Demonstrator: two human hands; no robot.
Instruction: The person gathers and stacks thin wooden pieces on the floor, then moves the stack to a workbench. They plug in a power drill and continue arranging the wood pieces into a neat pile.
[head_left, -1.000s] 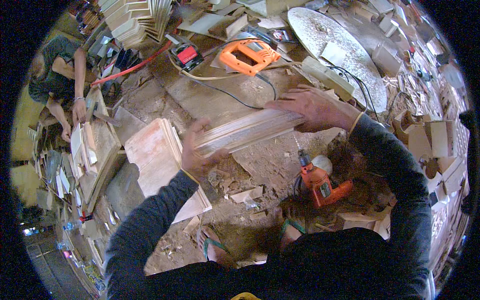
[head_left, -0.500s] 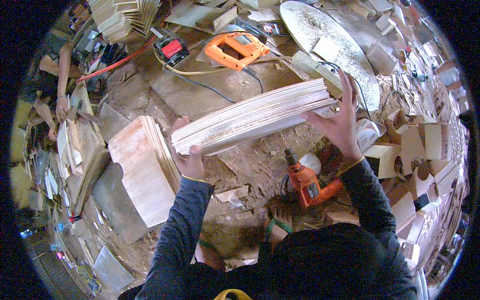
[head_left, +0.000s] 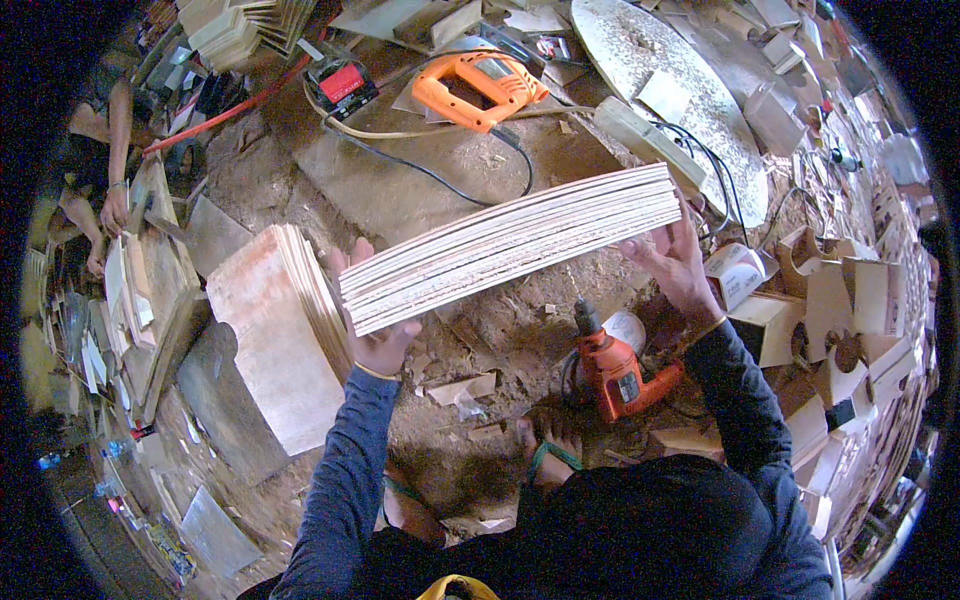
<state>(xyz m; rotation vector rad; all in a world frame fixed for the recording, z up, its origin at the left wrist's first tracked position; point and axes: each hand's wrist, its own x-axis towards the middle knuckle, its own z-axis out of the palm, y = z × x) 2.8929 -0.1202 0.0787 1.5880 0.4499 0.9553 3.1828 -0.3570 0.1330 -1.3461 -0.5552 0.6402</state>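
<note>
Between my two hands is a thick stack of thin plywood sheets (head_left: 510, 245), its layered edge turned up toward me. My left hand (head_left: 375, 335) is at the stack's left end, with the thumb on the near side and fingers beyond. At the right end, my right hand (head_left: 680, 262) supports the sheets, thumb along the lower edge; some of its fingers are hidden behind the stack. An orange power drill (head_left: 618, 370) with a long bit lies on the ground just below the stack's right half. Beside my left forearm leans another pile of plywood sheets (head_left: 280, 340).
An orange jigsaw (head_left: 478, 88), a red-and-black box-shaped item (head_left: 342, 90) and a pale power strip (head_left: 650, 140) with cables lie beyond. Cut wooden pieces (head_left: 835, 300) crowd the right. At far left, another person's hands (head_left: 115, 210) work over boards. A white oval board (head_left: 665, 90) lies behind.
The stack has tilted so more of its layered edge faces me, and its ends look more even. My right hand has slid lower along the right end; my left hand's grip has loosened slightly.
</note>
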